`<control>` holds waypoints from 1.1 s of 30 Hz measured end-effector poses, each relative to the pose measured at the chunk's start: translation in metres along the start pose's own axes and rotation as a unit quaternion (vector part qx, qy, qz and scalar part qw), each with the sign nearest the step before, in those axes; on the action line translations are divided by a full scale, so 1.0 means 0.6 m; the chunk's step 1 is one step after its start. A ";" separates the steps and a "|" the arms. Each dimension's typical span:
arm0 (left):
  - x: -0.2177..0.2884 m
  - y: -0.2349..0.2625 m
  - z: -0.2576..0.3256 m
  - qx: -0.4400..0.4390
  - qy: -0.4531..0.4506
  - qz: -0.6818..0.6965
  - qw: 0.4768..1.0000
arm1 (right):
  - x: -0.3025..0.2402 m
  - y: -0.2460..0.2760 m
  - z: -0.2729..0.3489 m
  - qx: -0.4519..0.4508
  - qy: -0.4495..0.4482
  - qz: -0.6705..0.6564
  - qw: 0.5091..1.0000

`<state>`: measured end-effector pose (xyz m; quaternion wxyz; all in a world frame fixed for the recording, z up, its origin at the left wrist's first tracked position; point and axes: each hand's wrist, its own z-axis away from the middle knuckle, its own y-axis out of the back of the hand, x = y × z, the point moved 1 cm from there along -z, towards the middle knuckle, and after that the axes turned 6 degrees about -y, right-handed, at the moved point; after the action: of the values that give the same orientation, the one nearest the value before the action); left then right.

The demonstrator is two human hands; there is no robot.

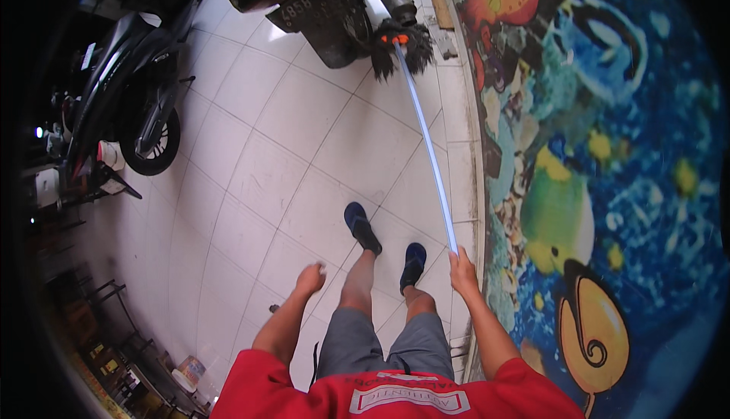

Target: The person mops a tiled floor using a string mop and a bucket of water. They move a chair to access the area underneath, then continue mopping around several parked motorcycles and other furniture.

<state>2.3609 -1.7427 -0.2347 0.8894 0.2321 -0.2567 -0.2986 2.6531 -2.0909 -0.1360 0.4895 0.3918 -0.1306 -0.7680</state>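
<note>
My right hand (462, 268) grips the near end of a long pale blue-white pole (427, 145). The pole runs away from me across the tiled floor to a black bristly brush head (401, 48) with an orange collar, which rests on the floor beside the rear of a parked scooter (319, 1). My left hand (310, 276) hangs at my side with fingers loosely curled and nothing in it. My feet in dark blue sandals (362, 226) stand on the white tiles between the two hands.
A black motorcycle (129, 77) is parked at the far left. A wall painted with colourful fish and sea shapes (593, 191) runs along my right. Dark furniture and small containers (190, 369) sit at the lower left. White floor tiles (281, 130) lie ahead.
</note>
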 end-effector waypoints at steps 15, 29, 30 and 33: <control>0.662 -0.528 0.373 -0.292 -0.527 -0.170 0.780 | 0.558 0.132 0.805 -0.191 -0.330 0.227 0.896; 0.289 -0.047 -0.115 0.109 -0.255 -0.253 0.927 | 0.099 -0.201 0.307 -0.075 0.067 0.002 0.995; 0.268 -0.010 -0.112 0.068 -0.223 -0.290 0.928 | 0.082 -0.219 0.317 -0.087 0.046 0.013 0.995; 0.234 -0.044 -0.064 0.017 -0.225 -0.303 0.926 | 0.076 -0.236 0.378 -0.106 0.013 0.021 0.994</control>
<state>2.4698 -1.8429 -0.2343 0.6717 0.2403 -0.3723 -0.5936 2.3857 -2.1026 -0.0909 0.5461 0.3452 -0.0505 -0.7616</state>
